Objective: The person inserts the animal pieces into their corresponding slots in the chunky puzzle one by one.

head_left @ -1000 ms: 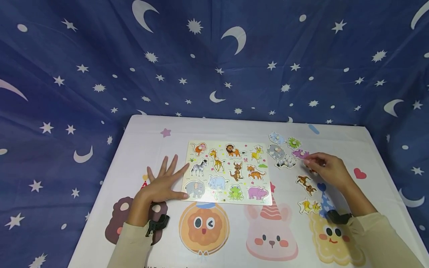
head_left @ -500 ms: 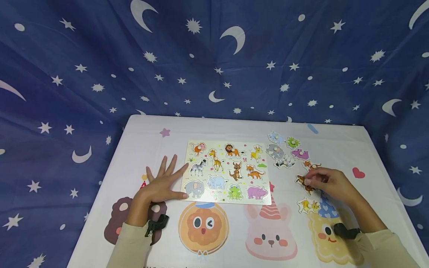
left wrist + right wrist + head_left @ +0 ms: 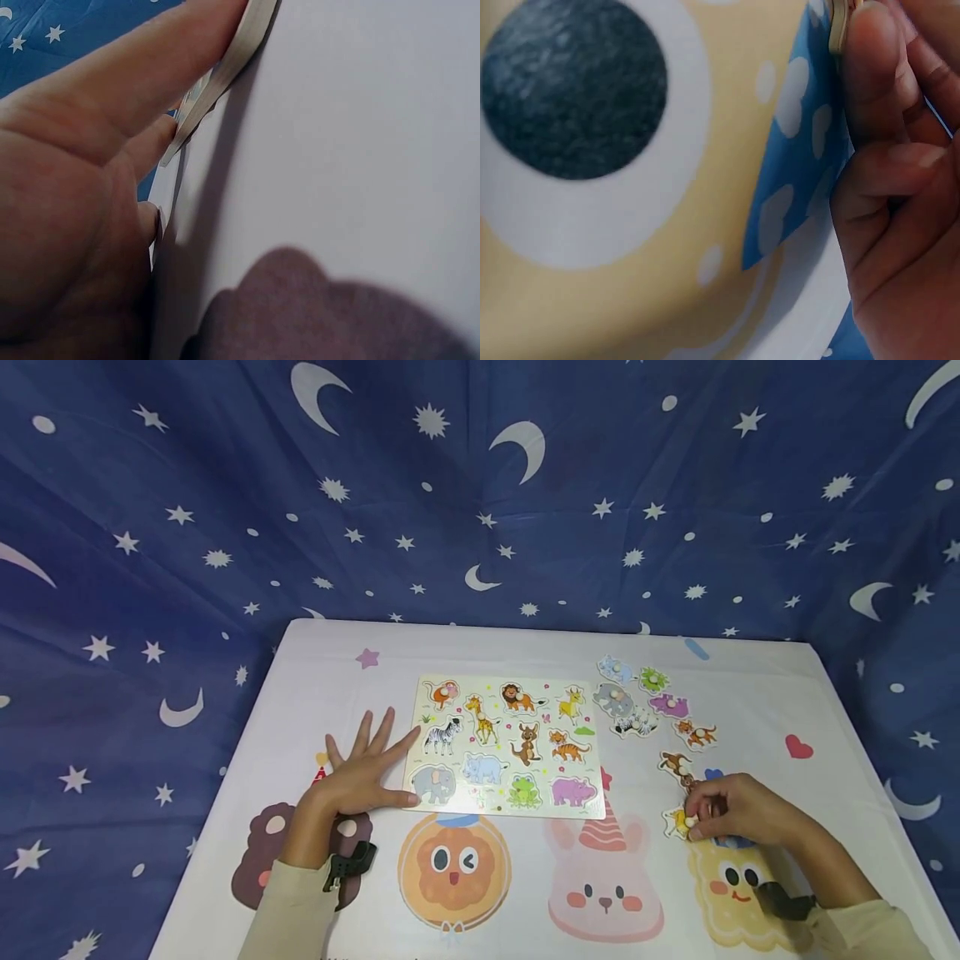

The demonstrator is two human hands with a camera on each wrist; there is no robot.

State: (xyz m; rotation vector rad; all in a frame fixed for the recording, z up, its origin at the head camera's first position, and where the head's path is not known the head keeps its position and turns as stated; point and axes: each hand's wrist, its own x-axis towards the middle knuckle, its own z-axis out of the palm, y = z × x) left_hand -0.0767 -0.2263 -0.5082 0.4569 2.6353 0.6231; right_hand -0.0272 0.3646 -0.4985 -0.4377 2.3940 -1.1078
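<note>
A wooden animal puzzle board (image 3: 551,697) lies on the table in the head view. My left hand (image 3: 363,777) rests at its left side, fingers spread straight, with the thumb and index fingertip at the board's edge. The left wrist view shows a finger against the board's wooden edge (image 3: 225,71). To the right of the board, my right hand (image 3: 742,810) pinches a yellow animal puzzle piece (image 3: 675,822) with thumb and fingers; they hide much of it. In the right wrist view the edge of the wooden piece (image 3: 838,30) shows at the fingertips.
Beyond my right hand lie a brown kangaroo piece (image 3: 677,767), a tiger piece (image 3: 696,735), a purple hippo piece (image 3: 667,706), a frog piece (image 3: 654,678), a zebra piece (image 3: 633,725), a grey elephant piece (image 3: 613,700) and a light blue piece (image 3: 615,668). A starry blue cloth (image 3: 450,568) hangs behind.
My right hand has moved toward the person, from beside the hippo and tiger pieces, past the kangaroo piece, to the yellow piece. The left hand has stayed at the board.
</note>
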